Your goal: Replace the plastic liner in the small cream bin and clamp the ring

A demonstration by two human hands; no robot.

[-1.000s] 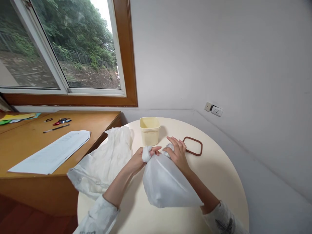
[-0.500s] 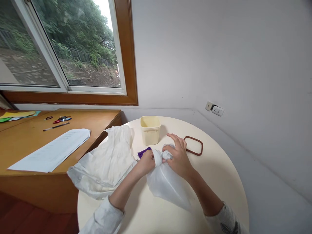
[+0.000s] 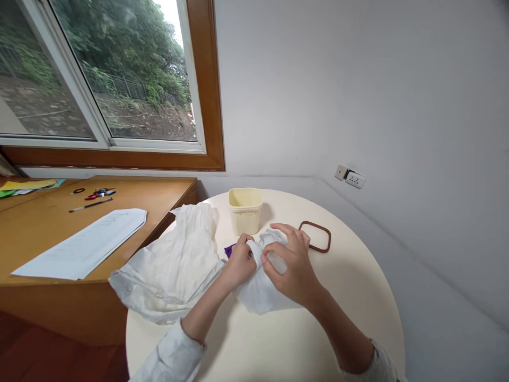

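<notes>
A thin white plastic bag (image 3: 262, 297) is bunched up between my two hands over the round table. My left hand (image 3: 239, 263) is closed around its gathered top on the left side. My right hand (image 3: 296, 268) pinches the bag's edge between thumb and index finger, with the other fingers raised and apart. Just behind my left hand, a small purple piece (image 3: 228, 251) shows, partly hidden. Beyond the hands stands a cream-coloured small bin (image 3: 245, 218), upright. A brown rounded rectangular ring (image 3: 329, 240) lies to the right of it.
A larger crumpled white plastic bag (image 3: 175, 265) is spread on the left of the round table (image 3: 358, 297). The wooden desk (image 3: 167, 199) beside it holds paper sheets (image 3: 87, 241), a pen (image 3: 90, 205) and small items. A wall with a socket (image 3: 355, 179) stands behind.
The twisted top of the bag has loosened and spread. The bag's lower part, which pointed down to the right, is drawn up shorter. My right fingers have shifted to its edge.
</notes>
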